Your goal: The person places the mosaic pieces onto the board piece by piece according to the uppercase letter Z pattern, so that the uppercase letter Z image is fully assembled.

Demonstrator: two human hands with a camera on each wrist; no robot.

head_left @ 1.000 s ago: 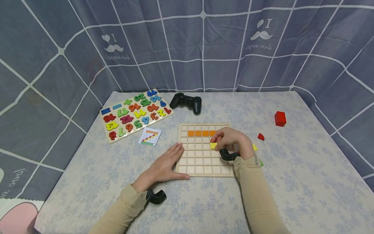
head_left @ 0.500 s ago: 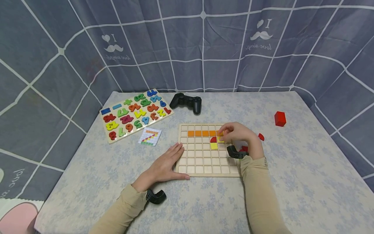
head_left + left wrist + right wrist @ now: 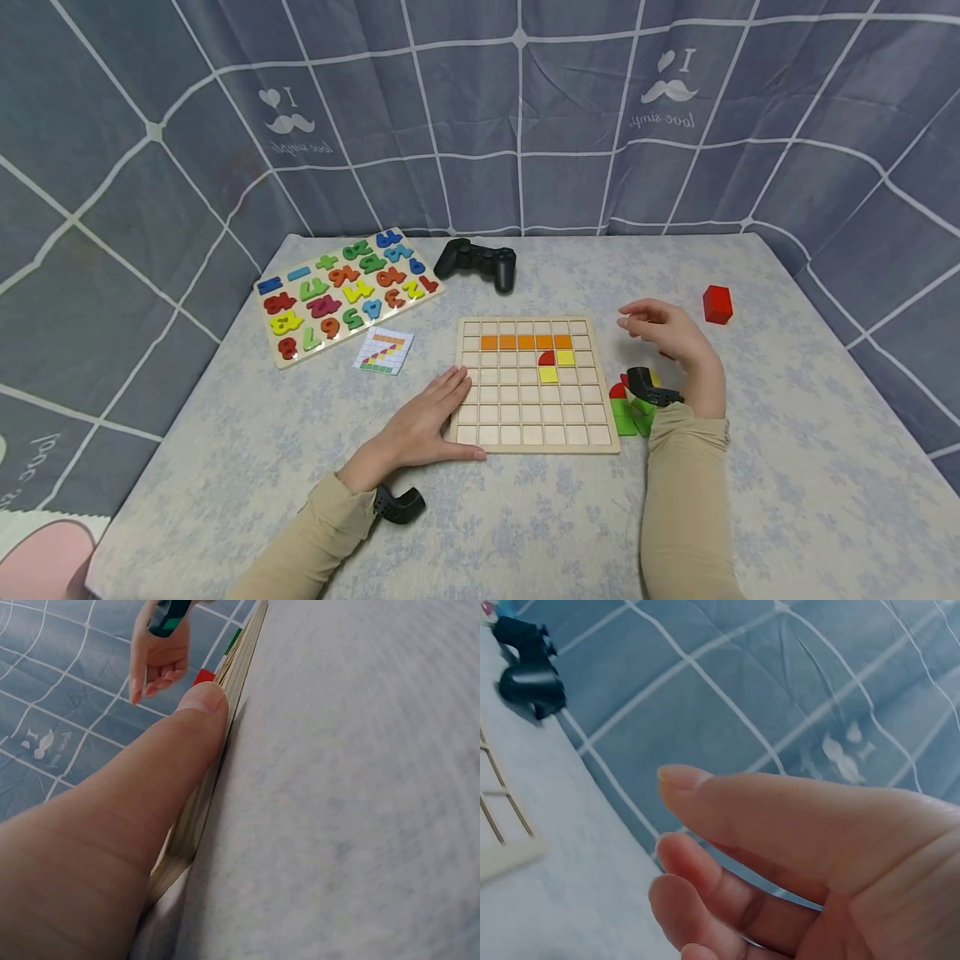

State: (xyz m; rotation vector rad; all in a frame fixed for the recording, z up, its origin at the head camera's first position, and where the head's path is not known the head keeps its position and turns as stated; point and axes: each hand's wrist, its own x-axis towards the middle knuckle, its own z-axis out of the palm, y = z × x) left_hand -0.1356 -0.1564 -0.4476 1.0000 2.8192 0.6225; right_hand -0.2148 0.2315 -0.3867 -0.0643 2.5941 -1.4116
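A wooden grid board (image 3: 510, 414) lies on the table, with a row of several orange tiles (image 3: 526, 342) in it. Below that row sit a red rounded tile (image 3: 547, 358) and two yellow tiles, one beside it (image 3: 565, 357) and one under it (image 3: 548, 375). My left hand (image 3: 427, 425) rests at the board's left edge, fingers straight; its thumb (image 3: 180, 742) lies along the front edge. My right hand (image 3: 667, 333) hovers right of the board with nothing in it, fingers loosely bent and the thumb (image 3: 735, 802) apart from them. Loose green tiles (image 3: 624, 417) and a red one (image 3: 617, 391) lie near its wrist, partly hidden.
A pattern card (image 3: 384, 350) lies left of the board. Behind it is a number puzzle board (image 3: 315, 337) with colourful pieces. A black game controller (image 3: 477, 263) stands at the back, and a red block (image 3: 717, 305) at the right. A patterned curtain (image 3: 480, 108) hangs behind the table.
My right hand let go of the yellow tile beside the red one and moved right, off the board. The loose green and red tiles came into view. My left hand stayed in place.
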